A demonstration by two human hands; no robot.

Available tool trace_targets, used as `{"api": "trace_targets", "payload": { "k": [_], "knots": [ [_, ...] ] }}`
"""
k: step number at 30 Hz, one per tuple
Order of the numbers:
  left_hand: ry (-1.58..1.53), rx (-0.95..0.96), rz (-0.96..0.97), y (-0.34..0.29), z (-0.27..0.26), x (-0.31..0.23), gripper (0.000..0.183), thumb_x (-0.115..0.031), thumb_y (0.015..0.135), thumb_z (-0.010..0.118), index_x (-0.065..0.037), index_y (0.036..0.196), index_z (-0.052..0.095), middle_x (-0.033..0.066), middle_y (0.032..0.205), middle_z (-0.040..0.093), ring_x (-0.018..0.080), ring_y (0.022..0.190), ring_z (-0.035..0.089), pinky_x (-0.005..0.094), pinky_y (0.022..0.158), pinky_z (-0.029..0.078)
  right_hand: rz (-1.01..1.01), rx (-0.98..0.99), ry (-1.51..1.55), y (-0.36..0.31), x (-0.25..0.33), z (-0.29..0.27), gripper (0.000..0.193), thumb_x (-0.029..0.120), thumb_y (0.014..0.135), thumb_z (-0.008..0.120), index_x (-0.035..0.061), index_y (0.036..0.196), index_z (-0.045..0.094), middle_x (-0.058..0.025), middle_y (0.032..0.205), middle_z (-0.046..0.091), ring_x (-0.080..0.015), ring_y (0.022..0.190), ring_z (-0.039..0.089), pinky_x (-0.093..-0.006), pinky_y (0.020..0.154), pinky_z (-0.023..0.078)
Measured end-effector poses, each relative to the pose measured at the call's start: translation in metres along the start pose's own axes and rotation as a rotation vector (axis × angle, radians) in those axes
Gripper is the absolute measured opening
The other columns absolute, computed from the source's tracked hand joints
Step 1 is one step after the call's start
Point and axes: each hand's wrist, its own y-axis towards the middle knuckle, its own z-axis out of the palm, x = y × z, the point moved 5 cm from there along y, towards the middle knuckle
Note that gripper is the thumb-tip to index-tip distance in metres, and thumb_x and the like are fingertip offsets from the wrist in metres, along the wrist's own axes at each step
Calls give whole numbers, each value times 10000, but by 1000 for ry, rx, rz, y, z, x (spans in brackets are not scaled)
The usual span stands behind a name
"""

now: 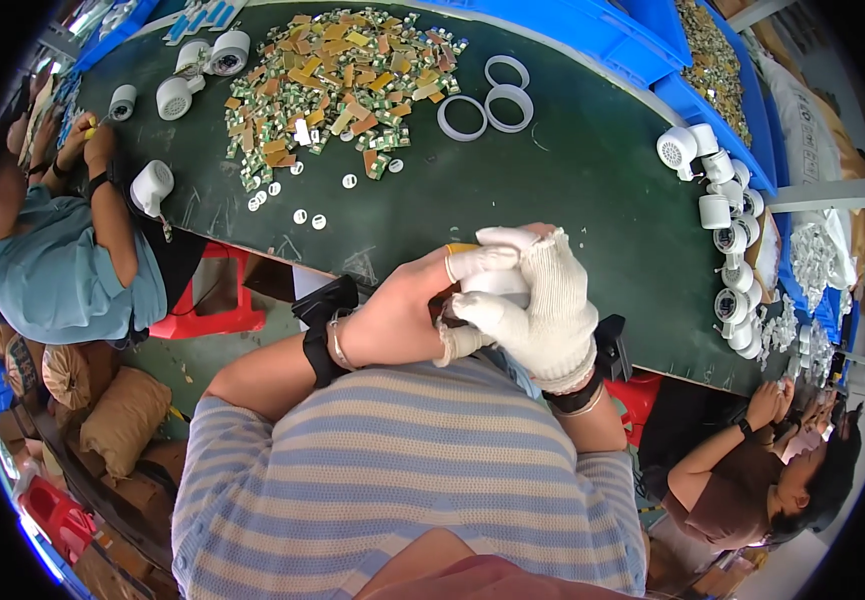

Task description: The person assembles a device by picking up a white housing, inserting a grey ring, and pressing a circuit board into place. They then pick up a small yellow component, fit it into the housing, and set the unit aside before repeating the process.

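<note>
At the table's near edge, my two hands come together around a white plastic part (509, 287), mostly hidden by my fingers, so its full shape does not show. My left hand (397, 312) has a bare back and white coverings on some fingers; it closes on the part from the left. A bit of yellow (462, 247) shows by its index finger. My right hand (555, 305), in a white knit glove, wraps the part from the right with bent fingers.
On the green table (592, 190) lie a heap of small circuit boards (342, 80), white rings (509, 107), small white discs (319, 221) and white round housings (230, 52). More housings (732, 240) line the right edge beside blue bins (612, 40). Co-workers sit left and right.
</note>
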Motion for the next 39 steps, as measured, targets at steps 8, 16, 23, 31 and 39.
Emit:
{"api": "trace_targets", "payload": {
  "k": [8, 16, 23, 31, 39],
  "knots": [
    [289, -137, -106, 8, -29, -12, 657, -213, 829, 896, -91, 1401, 597, 127, 1168, 631, 255, 942, 637, 366, 835, 543, 475, 30, 255, -3, -51, -15, 338, 293, 905, 764, 19, 1097, 716, -123, 926, 660, -267, 871, 668, -369, 771, 536],
    [1026, -444, -140, 22, -134, 44, 249, -166, 844, 828, -37, 983, 666, 167, 968, 663, 408, 923, 626, 480, 833, 507, -50, -230, -401, 16, -72, -56, 142, 211, 937, 756, 77, 972, 726, -119, 960, 705, -337, 933, 654, -436, 873, 504],
    [383, -459, -277, 19, -97, 26, 214, -87, 946, 786, -43, 1094, 637, 32, 976, 726, 68, 789, 658, 248, 630, 500, 48, -170, -650, -36, -39, -21, 301, 214, 732, 885, 163, 1003, 765, -95, 1295, 652, -392, 1270, 543, -544, 1008, 451],
    [-34, -140, -318, 20, -29, 18, 304, 9, 1009, 666, -30, 1309, 637, 31, 1144, 685, 107, 1080, 651, 269, 954, 528, -23, -162, -104, -25, -41, -28, 41, 125, 920, 739, 94, 933, 716, -65, 992, 740, -312, 1028, 674, -485, 1054, 468],
    [19, -17, -405, 11, -14, 5, 294, 14, 991, 687, -19, 1283, 697, 76, 1184, 737, 128, 1033, 700, 286, 891, 565, -59, 116, 75, -8, -37, -13, 121, 97, 830, 809, 93, 910, 719, -79, 808, 624, -288, 841, 644, -404, 762, 492]
  ]
}}
